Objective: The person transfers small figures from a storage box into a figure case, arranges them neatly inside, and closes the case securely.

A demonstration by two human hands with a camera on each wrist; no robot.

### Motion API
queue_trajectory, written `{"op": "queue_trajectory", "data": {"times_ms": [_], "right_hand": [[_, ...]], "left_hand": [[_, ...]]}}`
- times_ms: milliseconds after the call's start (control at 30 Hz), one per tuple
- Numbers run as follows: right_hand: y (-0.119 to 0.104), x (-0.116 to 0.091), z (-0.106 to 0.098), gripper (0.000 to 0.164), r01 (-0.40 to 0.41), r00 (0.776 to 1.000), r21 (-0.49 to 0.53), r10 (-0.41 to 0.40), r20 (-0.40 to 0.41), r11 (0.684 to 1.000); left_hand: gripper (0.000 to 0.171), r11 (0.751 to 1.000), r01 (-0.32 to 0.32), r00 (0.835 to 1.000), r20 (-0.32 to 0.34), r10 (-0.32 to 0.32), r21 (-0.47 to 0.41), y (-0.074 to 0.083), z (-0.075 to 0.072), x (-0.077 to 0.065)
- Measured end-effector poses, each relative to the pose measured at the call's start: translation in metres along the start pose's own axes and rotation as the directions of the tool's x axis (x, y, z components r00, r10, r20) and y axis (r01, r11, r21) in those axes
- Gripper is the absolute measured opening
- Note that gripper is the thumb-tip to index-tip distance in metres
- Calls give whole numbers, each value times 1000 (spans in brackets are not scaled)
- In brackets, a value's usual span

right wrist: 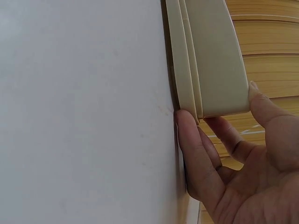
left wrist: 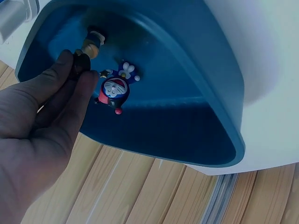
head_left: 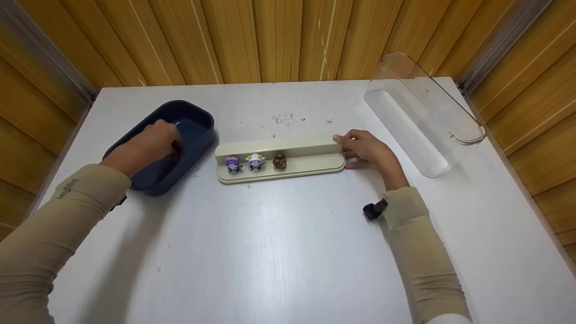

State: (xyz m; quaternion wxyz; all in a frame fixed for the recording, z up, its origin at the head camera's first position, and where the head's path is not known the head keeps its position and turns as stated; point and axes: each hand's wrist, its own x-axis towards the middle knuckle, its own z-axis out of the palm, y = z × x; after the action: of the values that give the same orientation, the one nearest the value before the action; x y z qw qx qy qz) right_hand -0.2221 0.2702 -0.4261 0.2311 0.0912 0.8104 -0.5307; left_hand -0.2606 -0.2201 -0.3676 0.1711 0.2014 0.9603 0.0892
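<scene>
Inside a dark blue bin (head_left: 198, 114), my left hand (head_left: 155, 139) pinches a small dark-headed figurine (left wrist: 82, 61) between thumb and fingers. Beside it in the bin lies a blue, white-faced cat figurine (left wrist: 116, 88) with red and black parts. My right hand (head_left: 366, 146) grips the right end of a cream stepped display base (head_left: 310, 166), thumb at its upper step and fingers along the end and lower edge. On the base's lower step, towards the left, stand a purple-capped figurine (head_left: 233, 165), a white-hatted figurine (head_left: 255, 162) and a brown figurine (head_left: 279, 161).
A clear plastic cover (head_left: 427, 99) lies on the right side of the white table (head_left: 270, 234), near the back. Wood-look panels (head_left: 279, 40) rise behind the table and at both sides.
</scene>
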Motion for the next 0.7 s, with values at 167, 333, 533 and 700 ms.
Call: {"op": "queue_trajectory", "data": {"times_ms": [167, 333, 533, 700], "right_hand": [[1, 0, 0, 53, 8, 1000, -22, -8, -10, 1000], [0, 0, -1, 53, -1, 1000, -14, 0, -10, 1000], [1, 1, -1, 50, 10, 1000, -15, -10, -12, 1000], [2, 1, 0, 51, 17, 1000, -31, -17, -7, 999]], "left_hand": [[13, 1000, 5, 1000, -1, -5, -14, -1, 0, 2], [12, 1000, 17, 1000, 8, -17, -24, 0, -3, 4], [13, 1000, 25, 1000, 12, -25, -16, 3, -5, 5], [14, 999, 29, 999, 12, -29, -16, 3, -3, 3]]}}
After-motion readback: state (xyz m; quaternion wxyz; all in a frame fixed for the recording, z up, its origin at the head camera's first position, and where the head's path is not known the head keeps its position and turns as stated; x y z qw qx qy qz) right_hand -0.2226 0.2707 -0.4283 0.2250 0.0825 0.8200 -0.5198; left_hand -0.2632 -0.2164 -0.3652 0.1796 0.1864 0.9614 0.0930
